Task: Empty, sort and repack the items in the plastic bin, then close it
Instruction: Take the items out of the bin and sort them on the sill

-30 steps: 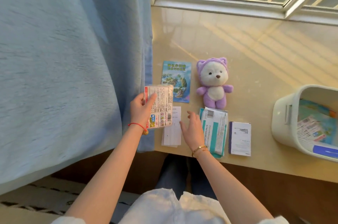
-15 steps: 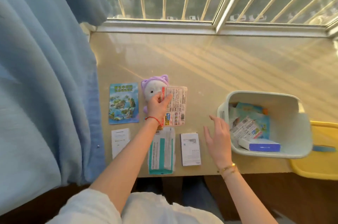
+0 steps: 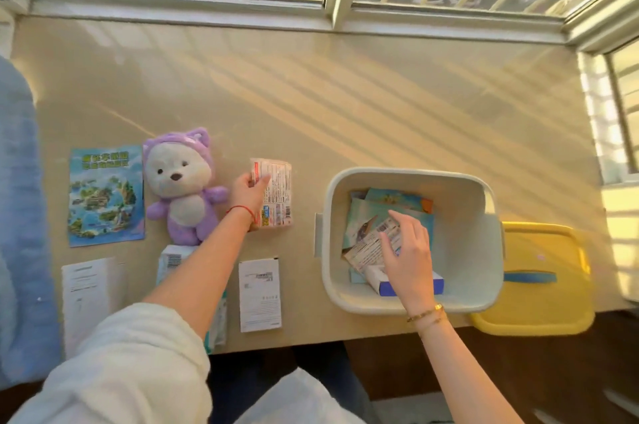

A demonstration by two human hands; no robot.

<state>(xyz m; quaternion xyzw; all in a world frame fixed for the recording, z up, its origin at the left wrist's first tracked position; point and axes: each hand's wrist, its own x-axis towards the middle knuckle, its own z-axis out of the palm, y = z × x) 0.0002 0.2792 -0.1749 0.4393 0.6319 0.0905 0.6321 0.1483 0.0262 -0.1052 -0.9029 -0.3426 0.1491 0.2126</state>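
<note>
— Left hand, item one?
— Fingers and thumb pinched the left edge of a printed packet; long axis ran away from the person toward the window, label side up, low over the table, just right of the purple plush bear.

— Right hand?
— Inside the plastic bin, fingers loosely spread and resting on a printed leaflet; whether they gripped it could not be told. The leaflet lay tilted, long axis running diagonally.

— Bin contents?
— The leaflet, teal and blue booklets under it, and a white-and-blue box lying crosswise along the near wall. Bin open, upright, at the table's near edge.

— Lid?
— Yellow lid with a blue handle, flat, touching the bin's right side.

— Laid out on the table?
— Map brochure left of the bear; near row: white sheet, teal-and-white pouch partly under the left forearm, white card. All lay lengthwise toward the window.
</note>
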